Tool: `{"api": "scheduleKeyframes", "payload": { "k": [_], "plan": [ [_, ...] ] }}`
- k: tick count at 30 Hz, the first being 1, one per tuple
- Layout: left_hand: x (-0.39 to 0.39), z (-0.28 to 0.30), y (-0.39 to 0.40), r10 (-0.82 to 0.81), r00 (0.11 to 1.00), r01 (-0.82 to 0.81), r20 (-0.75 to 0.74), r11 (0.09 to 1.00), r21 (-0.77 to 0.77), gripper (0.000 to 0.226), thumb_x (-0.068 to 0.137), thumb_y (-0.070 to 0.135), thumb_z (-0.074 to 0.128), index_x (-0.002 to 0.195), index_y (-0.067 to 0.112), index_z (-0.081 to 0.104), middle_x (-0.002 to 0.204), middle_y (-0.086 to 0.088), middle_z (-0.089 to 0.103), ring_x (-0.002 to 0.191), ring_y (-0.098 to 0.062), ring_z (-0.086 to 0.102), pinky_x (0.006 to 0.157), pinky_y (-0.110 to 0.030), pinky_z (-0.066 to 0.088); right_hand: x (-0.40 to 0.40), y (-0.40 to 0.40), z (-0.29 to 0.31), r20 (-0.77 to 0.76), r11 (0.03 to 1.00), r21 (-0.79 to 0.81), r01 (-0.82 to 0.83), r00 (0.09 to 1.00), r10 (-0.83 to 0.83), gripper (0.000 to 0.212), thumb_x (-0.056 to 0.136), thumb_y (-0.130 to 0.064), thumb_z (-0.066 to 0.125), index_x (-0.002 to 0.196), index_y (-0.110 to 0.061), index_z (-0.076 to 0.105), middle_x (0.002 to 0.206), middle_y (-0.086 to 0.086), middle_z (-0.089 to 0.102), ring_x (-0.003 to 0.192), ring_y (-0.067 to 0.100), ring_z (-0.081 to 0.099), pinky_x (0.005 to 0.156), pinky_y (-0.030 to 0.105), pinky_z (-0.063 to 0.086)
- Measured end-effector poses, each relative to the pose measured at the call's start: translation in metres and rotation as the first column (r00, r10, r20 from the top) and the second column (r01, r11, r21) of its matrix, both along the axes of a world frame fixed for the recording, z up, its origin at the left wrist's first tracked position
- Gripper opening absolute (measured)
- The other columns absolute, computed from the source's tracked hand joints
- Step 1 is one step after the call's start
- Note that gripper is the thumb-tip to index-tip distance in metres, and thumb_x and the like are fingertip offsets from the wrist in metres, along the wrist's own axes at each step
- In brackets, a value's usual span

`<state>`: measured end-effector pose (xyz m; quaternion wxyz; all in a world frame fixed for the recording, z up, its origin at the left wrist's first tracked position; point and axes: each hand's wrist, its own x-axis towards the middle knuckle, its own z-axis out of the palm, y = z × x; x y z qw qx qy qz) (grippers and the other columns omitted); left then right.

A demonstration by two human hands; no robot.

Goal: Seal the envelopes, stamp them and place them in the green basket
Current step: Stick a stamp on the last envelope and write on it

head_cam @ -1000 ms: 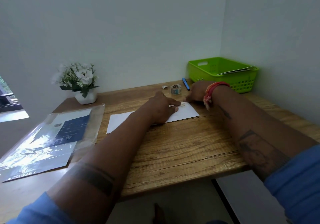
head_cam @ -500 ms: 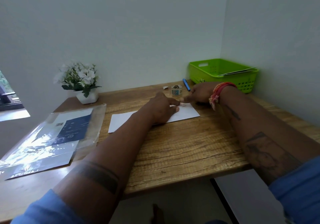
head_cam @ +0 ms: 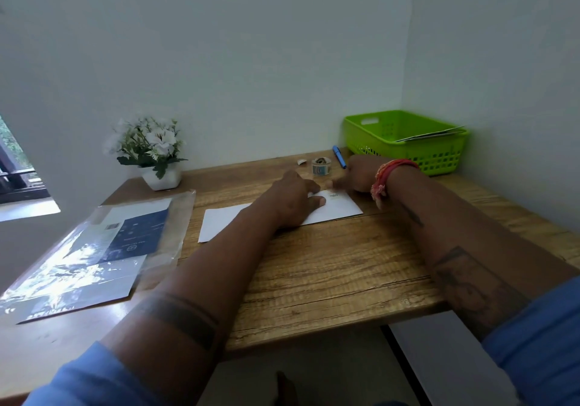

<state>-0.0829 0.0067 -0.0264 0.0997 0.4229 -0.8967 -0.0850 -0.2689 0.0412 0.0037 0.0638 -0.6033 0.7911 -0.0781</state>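
Observation:
A white envelope lies flat on the wooden desk. My left hand presses down on its middle. A small stamp sits on the envelope near its far right corner. Just beyond that corner is my right hand, fingers curled, one fingertip by the envelope's edge and nothing visible in it. The green basket stands in the back right corner with an envelope leaning inside. A roll of stamps stands behind the hands.
A blue pen and a small paper scrap lie next to the roll. A white pot of flowers stands at the back left. A clear plastic sleeve with papers covers the desk's left side. Walls close the back and right.
My right hand has drawn back a little from the envelope's corner, and the stamp now shows uncovered there. My left hand stays pressed on the envelope.

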Motion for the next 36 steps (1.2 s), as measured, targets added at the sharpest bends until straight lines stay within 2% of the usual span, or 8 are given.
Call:
{"api": "scheduleKeyframes", "payload": {
  "k": [5, 10, 12, 16, 23, 28, 32, 36],
  "plan": [
    [0.001, -0.002, 0.006, 0.025, 1.0, -0.025, -0.006, 1.0, -0.01, 0.049, 0.097, 0.054, 0.054, 0.139, 0.03, 0.056, 0.139, -0.008, 0.045, 0.125, -0.027, 0.049, 0.106, -0.042, 0.042, 0.004, -0.001, -0.004, -0.014, 0.998, -0.058, 0.017, 1.0, -0.017, 0.052, 0.092, -0.053, 0.059, 0.117, -0.007, 0.062, 0.099, 0.007, 0.065, 0.085, 0.022, 0.06, 0.067, 0.029, 0.042],
    [0.009, 0.002, 0.014, 0.098, 0.97, -0.147, -0.224, 0.966, -0.215, 0.031, 0.1, 0.04, 0.053, 0.117, 0.021, 0.072, 0.117, -0.004, 0.063, 0.108, -0.024, 0.06, 0.088, -0.035, 0.048, 0.0, 0.017, 0.0, 0.222, 0.985, -0.149, -0.081, 0.968, 0.113, 0.034, 0.094, -0.048, 0.061, 0.1, -0.016, 0.071, 0.098, 0.003, 0.069, 0.081, 0.012, 0.059, 0.064, 0.025, 0.041],
    [0.014, 0.005, 0.015, 0.184, 0.972, -0.222, -0.147, 0.923, -0.313, 0.034, 0.099, 0.046, 0.051, 0.112, 0.024, 0.074, 0.116, -0.004, 0.064, 0.106, -0.027, 0.06, 0.088, -0.039, 0.05, -0.001, 0.023, 0.001, 0.256, 0.983, -0.149, -0.105, 0.956, 0.141, 0.036, 0.087, -0.053, 0.067, 0.097, -0.019, 0.073, 0.099, 0.001, 0.069, 0.088, 0.014, 0.061, 0.069, 0.026, 0.043],
    [0.017, 0.003, 0.016, 0.28, 0.953, -0.298, -0.115, 0.937, -0.181, 0.033, 0.092, 0.054, 0.061, 0.107, 0.027, 0.073, 0.119, 0.0, 0.064, 0.113, -0.025, 0.057, 0.098, -0.046, 0.045, 0.005, 0.023, -0.002, 0.286, 0.988, -0.134, -0.083, 0.951, 0.118, 0.037, 0.078, -0.054, 0.077, 0.094, -0.021, 0.072, 0.1, -0.003, 0.068, 0.095, 0.014, 0.062, 0.083, 0.03, 0.049],
    [0.015, 0.001, 0.011, 0.268, 0.922, -0.3, -0.281, 0.951, -0.077, 0.014, 0.095, 0.042, 0.062, 0.099, 0.029, 0.059, 0.107, 0.007, 0.067, 0.105, -0.019, 0.059, 0.097, -0.045, 0.042, 0.008, 0.028, -0.001, 0.424, 0.972, -0.229, -0.049, 0.894, 0.145, 0.033, 0.079, -0.036, 0.082, 0.095, -0.009, 0.071, 0.094, 0.006, 0.072, 0.079, 0.015, 0.063, 0.071, 0.031, 0.049],
    [0.019, 0.009, 0.019, 0.17, 0.878, -0.255, -0.447, 0.957, -0.139, 0.014, 0.094, 0.037, 0.061, 0.107, 0.037, 0.056, 0.111, 0.016, 0.065, 0.111, -0.013, 0.058, 0.104, -0.045, 0.036, 0.009, 0.037, 0.004, 0.685, 0.971, -0.238, -0.004, 0.709, 0.171, 0.03, 0.077, -0.016, 0.085, 0.1, -0.014, 0.067, 0.093, 0.009, 0.075, 0.081, 0.028, 0.074, 0.076, 0.045, 0.062],
    [0.02, 0.011, 0.036, 0.129, 0.856, -0.331, -0.501, 0.882, -0.337, 0.021, 0.094, 0.031, 0.06, 0.114, 0.038, 0.06, 0.122, 0.01, 0.061, 0.122, -0.016, 0.053, 0.114, -0.046, 0.029, 0.013, 0.062, 0.002, 0.815, 0.963, -0.241, 0.122, 0.564, 0.133, 0.011, 0.085, -0.005, 0.075, 0.091, -0.012, 0.069, 0.086, 0.01, 0.073, 0.069, 0.023, 0.07, 0.055, 0.031, 0.06],
    [0.018, 0.023, 0.065, 0.106, 0.815, -0.342, -0.569, 0.881, -0.326, 0.026, 0.096, 0.026, 0.055, 0.121, 0.032, 0.059, 0.124, 0.004, 0.061, 0.116, -0.022, 0.055, 0.101, -0.042, 0.041, 0.009, 0.083, 0.008, 0.934, 0.91, -0.25, 0.332, 0.329, 0.137, 0.02, 0.085, 0.001, 0.073, 0.104, -0.002, 0.068, 0.101, 0.015, 0.072, 0.077, 0.024, 0.07, 0.05, 0.027, 0.057]
  ]
}}
